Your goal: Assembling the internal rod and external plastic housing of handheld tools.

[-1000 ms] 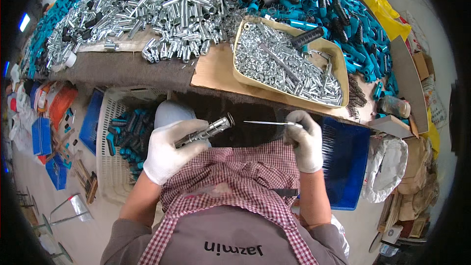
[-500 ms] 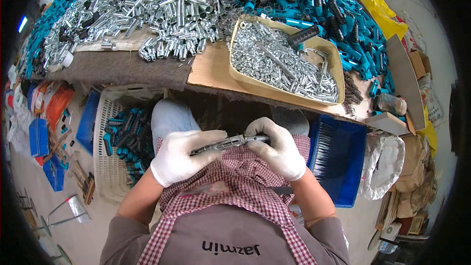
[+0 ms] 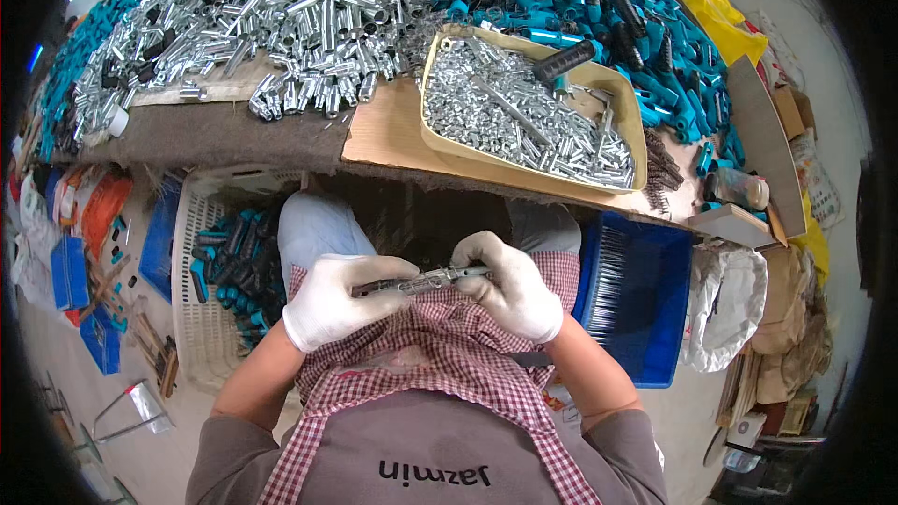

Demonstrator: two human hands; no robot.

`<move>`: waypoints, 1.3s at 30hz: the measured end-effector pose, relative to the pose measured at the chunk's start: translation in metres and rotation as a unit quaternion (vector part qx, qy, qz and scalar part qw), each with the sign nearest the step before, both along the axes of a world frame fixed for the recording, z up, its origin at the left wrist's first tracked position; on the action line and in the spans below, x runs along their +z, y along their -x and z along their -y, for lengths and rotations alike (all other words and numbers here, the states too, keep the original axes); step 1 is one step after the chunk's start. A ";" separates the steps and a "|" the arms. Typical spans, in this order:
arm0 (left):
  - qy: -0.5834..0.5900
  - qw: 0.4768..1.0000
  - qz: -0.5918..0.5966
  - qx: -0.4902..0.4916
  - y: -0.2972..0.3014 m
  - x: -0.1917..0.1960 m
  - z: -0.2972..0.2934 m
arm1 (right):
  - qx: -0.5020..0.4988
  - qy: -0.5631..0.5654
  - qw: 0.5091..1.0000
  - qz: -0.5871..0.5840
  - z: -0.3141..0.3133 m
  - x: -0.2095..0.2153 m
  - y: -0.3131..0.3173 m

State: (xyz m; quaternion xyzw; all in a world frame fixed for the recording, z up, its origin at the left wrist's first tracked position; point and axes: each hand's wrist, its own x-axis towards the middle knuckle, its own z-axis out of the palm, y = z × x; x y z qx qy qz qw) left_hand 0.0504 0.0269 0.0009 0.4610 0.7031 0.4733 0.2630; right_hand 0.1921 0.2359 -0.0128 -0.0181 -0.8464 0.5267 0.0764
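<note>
Over the apron [image 3: 468, 346], fingers of the left hand [image 3: 329, 306] grip a metal tube [image 3: 430, 281]; those of the right hand [image 3: 513, 288] pinch its other end. Beyond, a yellow tray [image 3: 505, 166] of metal parts [image 3: 496, 103] rests on the surface [image 3: 383, 136].

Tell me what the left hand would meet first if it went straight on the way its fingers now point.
Beyond the metal part it grips, the left hand would probably meet the right hand, which faces it at the part's other end; exact depth is unclear.
</note>
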 end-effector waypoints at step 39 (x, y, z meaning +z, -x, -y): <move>-0.015 0.985 0.043 0.168 -0.011 -0.020 -0.006 | -0.512 -0.355 0.782 0.013 -0.325 0.042 -0.082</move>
